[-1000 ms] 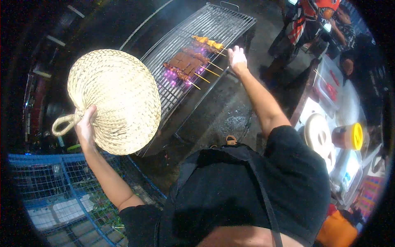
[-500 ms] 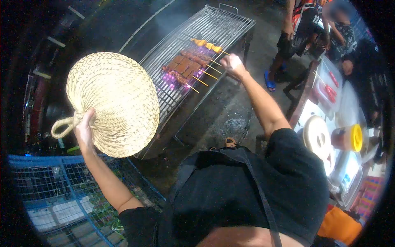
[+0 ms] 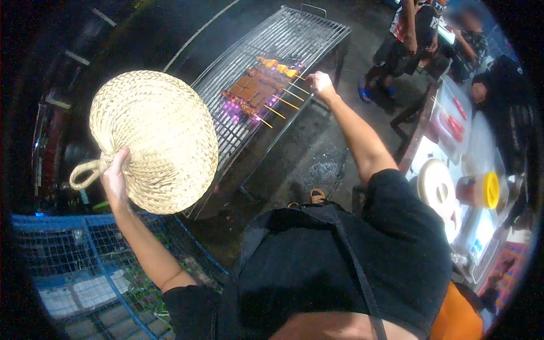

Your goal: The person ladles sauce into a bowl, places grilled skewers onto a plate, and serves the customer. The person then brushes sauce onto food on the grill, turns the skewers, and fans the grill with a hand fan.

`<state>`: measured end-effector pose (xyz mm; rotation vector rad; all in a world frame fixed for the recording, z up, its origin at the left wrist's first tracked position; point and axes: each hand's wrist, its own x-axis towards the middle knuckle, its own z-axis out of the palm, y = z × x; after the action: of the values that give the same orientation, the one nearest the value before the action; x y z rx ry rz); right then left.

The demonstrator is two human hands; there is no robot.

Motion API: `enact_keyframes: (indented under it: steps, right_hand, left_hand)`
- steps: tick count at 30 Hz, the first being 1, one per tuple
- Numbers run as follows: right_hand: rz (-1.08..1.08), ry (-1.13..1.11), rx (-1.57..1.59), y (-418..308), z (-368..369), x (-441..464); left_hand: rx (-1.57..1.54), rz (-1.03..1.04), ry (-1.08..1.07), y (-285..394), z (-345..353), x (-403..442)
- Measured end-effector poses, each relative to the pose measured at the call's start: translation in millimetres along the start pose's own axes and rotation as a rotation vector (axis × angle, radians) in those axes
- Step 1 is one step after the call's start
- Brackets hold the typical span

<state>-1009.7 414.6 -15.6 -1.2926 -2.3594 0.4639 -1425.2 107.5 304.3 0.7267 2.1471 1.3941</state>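
Ground [image 3: 306, 161] before you: dark grey, with a pale speckled patch [image 3: 324, 171]. One white line [image 3: 196, 37], curved, ahead to your left; short pale bars [image 3: 77, 57] farther left. One fence [image 3: 99, 255], blue mesh, at your lower left; greenery [image 3: 139, 277] seen through it. One bench [image 3: 422, 150], on your right, white-topped, brown-edged. Light: bright over the bench, dim at your far left.

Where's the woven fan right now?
In the head view, the woven fan is at left, held in the left hand, hiding part of the left edge of the grill.
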Motion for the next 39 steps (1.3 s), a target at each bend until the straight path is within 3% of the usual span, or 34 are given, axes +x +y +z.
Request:
enact_keyframes:
  steps: [2,5,6,8,10,11,12,14,15,16,17,18,19,20,21,22,24,25,26,28,30,32,33,34,35,36,38,39]
  right_hand:
    - [-0.116,-0.057,-0.022,3.2,4.3,2.4]
    - [0.109,-0.092,-0.065,-16.9,-10.8,-0.6]
    - [0.297,-0.019,-0.088,-42.7,-34.1,-13.0]
    - [0.263,0.08,-0.066,-64.9,-60.7,-38.4]
    - [0.106,-0.106,0.073,-72.9,-87.2,-67.9]
    - [0.109,-0.139,0.231,-94.0,-101.8,-95.7]
    - [0.109,-0.171,0.389,-115.3,-111.2,-127.2]
    - [0.24,-0.329,0.476,-120.6,-99.6,-188.7]
    - [0.243,-0.391,0.347,-109.5,-86.3,-225.8]
    - [0.288,-0.423,0.196,-94.9,-80.8,-267.6]
    - [0.409,-0.483,0.205,-97.4,-79.4,-300.0]
    - [0.532,-0.538,0.221,-108.0,-76.9,-326.2]
    - [0.536,-0.472,0.249,-120.6,-83.8,-346.1]
    - [0.598,-0.49,0.265,-122.5,-90.4,-365.5]
    - [0.563,-0.577,0.383,-121.9,-93.6,-369.1]
    - [0.396,-0.527,0.464,-89.9,-62.9,-402.8]
    - [0.343,-0.489,0.463,-29.7,-56.6,-466.4]
    - [0.366,-0.41,0.414,10.0,-49.2,-503.3]
    - [0.388,-0.332,0.365,44.1,-44.7,-533.8]
    - [0.366,-0.146,0.348,63.8,-59.6,-570.7]
    - [0.521,-0.217,0.438,44.5,-66.7,-568.9]
    - [0.49,-0.273,0.323,26.1,-46.0,-586.8]
    - [0.499,-0.298,0.353,19.2,-36.1,-589.4]
    - [0.439,-0.314,0.312,14.2,-13.9,-588.9]
    - [0.451,-0.342,0.355,4.8,2.6,-577.6]
    - [0.463,-0.372,0.397,0.0,12.6,-568.9]
    - [0.486,-0.416,0.465,-5.7,-12.7,-577.6]
    - [0.532,-0.442,0.526,-6.0,-28.5,-586.4]
  left_hand:
    - [-0.066,0.037,-0.038,-3.5,3.3,4.0]
    - [0.067,0.058,-0.013,-5.2,8.3,15.5]
    - [0.219,0.364,0.053,-3.2,18.5,19.2]
    - [0.622,0.906,0.164,-13.1,15.5,35.5]
    - [1.102,0.895,0.242,5.6,38.8,39.6]
    - [0.818,0.704,-0.012,-0.1,38.4,48.0]
    - [0.204,0.551,-0.289,13.2,56.4,28.6]
    - [-0.042,0.138,-0.507,10.1,62.4,40.7]
    - [0.161,0.382,-0.269,-9.2,63.0,53.8]
    - [0.906,0.374,-0.016,-6.1,78.8,69.8]
    - [1.146,0.813,0.004,-46.7,62.4,115.7]
    - [0.81,0.509,-0.022,-35.9,51.0,102.3]
    - [0.313,0.226,-0.215,12.8,78.5,48.2]
    - [-0.114,-0.039,-0.447,-8.3,77.9,75.3]
    - [-0.16,0.072,-0.526,-29.3,35.7,70.7]
    - [-0.004,0.16,-0.466,-42.6,23.4,34.0]
    - [0.254,0.532,-0.171,-58.2,78.9,-67.5]
    - [0.553,0.555,0.042,-67.0,115.8,-100.0]
    - [0.675,0.762,0.06,-88.8,148.5,-89.2]
    - [-0.194,0.308,-0.417,-89.8,197.3,-113.1]
    - [-0.1,0.367,-0.532,-80.2,187.9,-84.1]
    - [0.408,0.856,0.043,-91.6,167.8,-56.6]
    - [0.851,1.064,0.288,-90.5,166.6,-57.2]
    - [0.394,0.718,0.102,-59.5,173.0,-116.0]
    - [0.05,0.72,-0.224,-56.8,164.6,-102.4]
    - [-0.203,0.495,-0.395,-57.0,158.4,-96.9]
    - [0.183,0.542,-0.215,-51.2,156.4,-91.0]
    - [0.42,0.622,0.022,-46.8,158.1,-107.5]
